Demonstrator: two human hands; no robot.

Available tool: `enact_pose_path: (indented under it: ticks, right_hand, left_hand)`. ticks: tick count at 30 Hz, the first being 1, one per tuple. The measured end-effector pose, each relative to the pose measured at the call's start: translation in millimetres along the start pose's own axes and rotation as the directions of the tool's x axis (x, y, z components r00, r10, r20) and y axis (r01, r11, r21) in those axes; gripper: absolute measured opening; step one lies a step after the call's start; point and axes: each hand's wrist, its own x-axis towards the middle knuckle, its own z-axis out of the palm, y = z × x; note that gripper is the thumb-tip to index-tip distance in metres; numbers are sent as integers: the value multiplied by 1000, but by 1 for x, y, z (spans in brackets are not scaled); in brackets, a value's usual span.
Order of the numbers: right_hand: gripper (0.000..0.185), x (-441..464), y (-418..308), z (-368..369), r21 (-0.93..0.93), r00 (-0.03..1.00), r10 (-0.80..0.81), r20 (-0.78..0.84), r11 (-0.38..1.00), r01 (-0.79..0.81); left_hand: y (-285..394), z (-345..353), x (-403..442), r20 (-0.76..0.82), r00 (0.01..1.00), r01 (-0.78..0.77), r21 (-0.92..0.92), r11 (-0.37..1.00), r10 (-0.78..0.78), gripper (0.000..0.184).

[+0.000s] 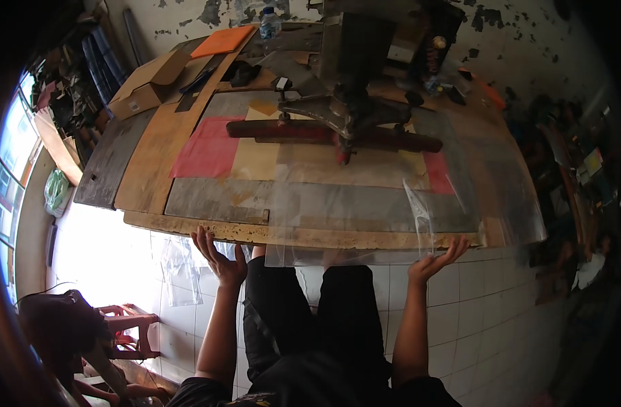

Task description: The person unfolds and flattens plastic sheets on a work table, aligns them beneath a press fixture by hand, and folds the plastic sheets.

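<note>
My left hand [220, 262] is open, fingers spread and pointing up, at the front edge of the wooden board [181, 224]. At the same edge, further right, my right hand [438, 260] has its fingers stretched out beside the hanging border of a clear plastic sheet [365, 203]. Whether the right fingers touch the sheet or the board's underside, I cannot tell. The sheet lies over the right part of the board and droops past its front. Above the board stands a dark metal press [348, 102] with a long reddish bar [297, 132]. Under it are red sheets [205, 146] and tan sheets [256, 159].
A cardboard box [144, 85], an orange folder [222, 41] and a water bottle [270, 24] stand at the back left. More clear plastic [181, 268] hangs below the board. Another person [69, 332] is at lower left near a red stool [134, 329].
</note>
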Motion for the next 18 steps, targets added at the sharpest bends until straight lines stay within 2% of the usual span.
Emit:
enact_pose_path:
  ticks: [9, 18]
  right_hand:
    - [59, -3, 5, -10, -12, 997, -18, 75, 1000, 19]
    - [59, -2, 2, -8, -3, 998, -15, 53, 1000, 16]
  left_hand:
    - [-6, 5, -2, -9, 1000, -27, 12, 1000, 27, 87]
    - [-4, 4, -2, 9, 1000, -26, 41, 999, 26, 87]
